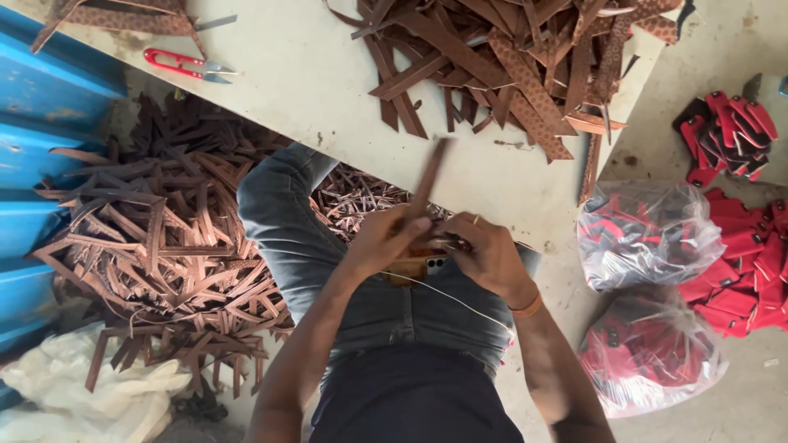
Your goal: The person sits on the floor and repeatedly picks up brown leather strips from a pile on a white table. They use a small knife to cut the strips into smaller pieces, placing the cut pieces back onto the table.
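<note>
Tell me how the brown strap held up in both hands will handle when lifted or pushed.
The brown strap probably holds fairly stiff: it stands upright above the left hand and right hand without drooping. It looks thin and flat, so likely light. Flat like the table's strap pile, it should slide, not roll.

Small leather-goods workshop: worktable [328, 74] heaped with brown strap offcuts [509, 57], more heaped below it, red snips [185, 64] on it.
</note>
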